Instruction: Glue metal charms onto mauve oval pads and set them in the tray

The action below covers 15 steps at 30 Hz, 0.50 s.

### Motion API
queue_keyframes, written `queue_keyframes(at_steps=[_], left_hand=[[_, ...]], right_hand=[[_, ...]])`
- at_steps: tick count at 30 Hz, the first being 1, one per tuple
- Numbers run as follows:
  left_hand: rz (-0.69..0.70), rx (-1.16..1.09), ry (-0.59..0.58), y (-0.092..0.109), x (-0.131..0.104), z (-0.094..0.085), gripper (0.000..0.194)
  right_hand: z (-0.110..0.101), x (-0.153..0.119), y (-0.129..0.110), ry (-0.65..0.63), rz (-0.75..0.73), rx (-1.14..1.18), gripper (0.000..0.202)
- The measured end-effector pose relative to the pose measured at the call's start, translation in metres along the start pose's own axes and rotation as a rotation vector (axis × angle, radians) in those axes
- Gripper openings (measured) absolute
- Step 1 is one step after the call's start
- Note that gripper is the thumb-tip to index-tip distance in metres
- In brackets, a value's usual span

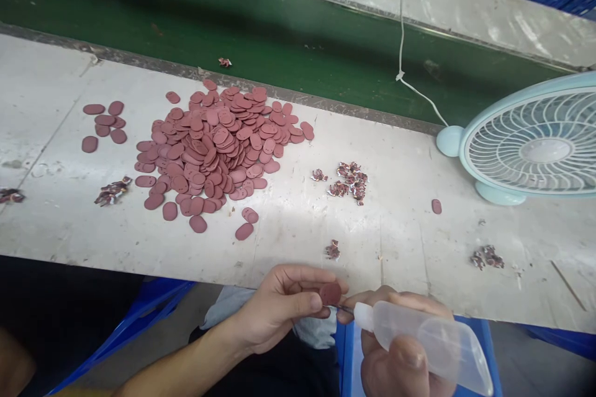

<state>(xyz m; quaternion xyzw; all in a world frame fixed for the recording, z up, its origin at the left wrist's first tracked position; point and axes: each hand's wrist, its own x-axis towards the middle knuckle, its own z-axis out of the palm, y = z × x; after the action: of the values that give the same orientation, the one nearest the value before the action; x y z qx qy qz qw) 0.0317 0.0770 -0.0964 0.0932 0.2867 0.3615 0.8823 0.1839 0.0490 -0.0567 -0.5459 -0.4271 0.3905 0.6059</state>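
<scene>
Between the thumb and fingers of my left hand point(284, 307) is a reddish-brown oval disc point(330, 293), held just off the table's front edge. My right hand point(400, 347) is wrapped round a translucent squeeze bottle point(423, 338) with a white cap. The bottle lies nearly level, and its thin nozzle point(345, 309) points left at the lower edge of the disc; I cannot tell whether it touches. Beyond my hands, a heap of like oval discs point(209, 142) covers the table. Small brown-and-white figures point(349, 181) lie in a cluster, with a small figure point(333, 250) nearer my hands.
A light-blue fan point(535, 142) stands at the right, its white cable point(401, 31) crossing the green channel point(298, 49) behind the white table point(298, 223). A thin stick point(568, 285) lies at the right. Below my right hand is a blue bin point(344, 353). Someone's arm point(13, 353) shows at lower left.
</scene>
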Motion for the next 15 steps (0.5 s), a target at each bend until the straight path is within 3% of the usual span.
queue_keyframes(at_steps=[11, 15], left_hand=[[-0.008, -0.012, 0.0, -0.004, -0.001, 0.0, 0.03], [0.002, -0.024, -0.023, -0.003, 0.0, 0.001, 0.029]], right_hand=[[0.0, -0.002, 0.002, 0.063, -0.061, -0.011, 0.023], [-0.008, 0.01, -0.005, 0.036, 0.07, 0.127, 0.022]])
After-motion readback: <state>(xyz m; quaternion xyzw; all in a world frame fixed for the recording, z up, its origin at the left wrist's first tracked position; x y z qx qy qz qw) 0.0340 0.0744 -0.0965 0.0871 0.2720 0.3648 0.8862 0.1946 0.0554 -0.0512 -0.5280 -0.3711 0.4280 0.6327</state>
